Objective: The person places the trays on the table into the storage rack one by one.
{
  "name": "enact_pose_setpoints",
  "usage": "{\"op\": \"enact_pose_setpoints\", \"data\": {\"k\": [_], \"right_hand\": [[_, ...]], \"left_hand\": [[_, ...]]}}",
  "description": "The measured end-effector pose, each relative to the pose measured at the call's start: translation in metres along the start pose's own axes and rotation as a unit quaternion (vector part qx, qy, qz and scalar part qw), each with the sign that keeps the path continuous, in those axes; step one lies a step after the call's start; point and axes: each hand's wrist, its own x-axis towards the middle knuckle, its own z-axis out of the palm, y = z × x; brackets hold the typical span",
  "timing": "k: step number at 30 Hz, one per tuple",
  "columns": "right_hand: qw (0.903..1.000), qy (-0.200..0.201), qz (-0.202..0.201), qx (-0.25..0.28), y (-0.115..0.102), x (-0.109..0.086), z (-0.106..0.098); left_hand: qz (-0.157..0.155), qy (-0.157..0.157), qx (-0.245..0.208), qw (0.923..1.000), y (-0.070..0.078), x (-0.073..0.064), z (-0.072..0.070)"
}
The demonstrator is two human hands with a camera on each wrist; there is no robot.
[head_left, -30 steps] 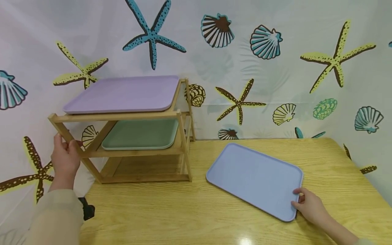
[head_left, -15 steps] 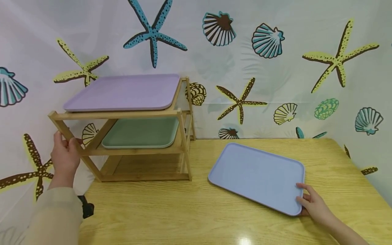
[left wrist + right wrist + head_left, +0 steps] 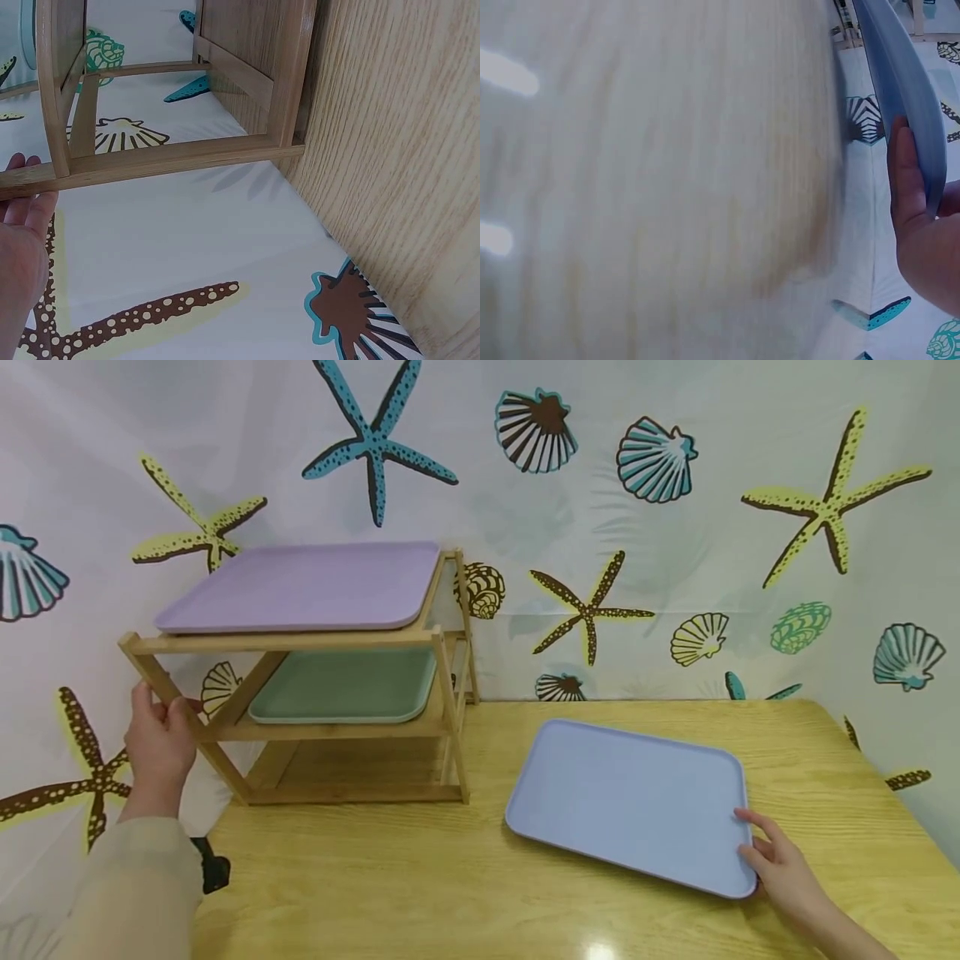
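My left hand [image 3: 159,747] grips the slanted left front post of a three-level wooden rack [image 3: 330,795]; in the left wrist view the fingers [image 3: 39,214] wrap the post. A light purple tray [image 3: 307,587] lies on the rack's top level and a green tray [image 3: 345,687] on the middle one. To the right, my right hand [image 3: 783,868] pinches a blue tray [image 3: 633,806] by its right short edge, near the front corner. The right wrist view shows the tray edge-on [image 3: 911,90], with fingers on its underside and the thumb side partly hidden.
The rack stands at the left of a wood-grain table [image 3: 360,885]. Behind and at the sides hangs a white cloth [image 3: 585,518] printed with starfish and shells. A small black object [image 3: 215,870] shows at the table's left edge.
The blue tray has turned, its long sides now lying more nearly left to right, and its right end has moved rightward with my right hand. My left hand stays on the post.
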Motion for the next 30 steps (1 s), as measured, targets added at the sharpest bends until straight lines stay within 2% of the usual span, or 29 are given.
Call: {"op": "enact_pose_setpoints", "data": {"k": [6, 11, 17, 22, 25, 30], "right_hand": [[0.9994, 0.001, -0.019, 0.029, -0.005, -0.009, -0.002], [0.9983, -0.018, -0.021, 0.052, -0.012, -0.015, -0.005], [0.9929, -0.084, -0.035, 0.076, -0.015, -0.021, -0.003], [0.9827, -0.141, -0.049, 0.11, -0.014, -0.024, 0.006], [0.9785, -0.162, -0.043, 0.12, -0.015, -0.027, 0.013], [0.9776, -0.171, -0.021, 0.121, -0.015, -0.03, 0.021]], "left_hand": [[0.001, -0.005, -0.001, 1.0, 0.004, 0.001, -0.001], [0.005, -0.004, 0.001, 1.0, 0.002, 0.001, -0.001], [0.001, -0.006, 0.0, 1.0, 0.001, 0.001, -0.001], [-0.001, -0.008, -0.001, 1.0, 0.003, -0.001, -0.001], [0.002, -0.008, -0.003, 1.0, 0.004, -0.003, -0.001], [0.005, -0.006, -0.005, 1.0, 0.004, -0.003, -0.001]]}}
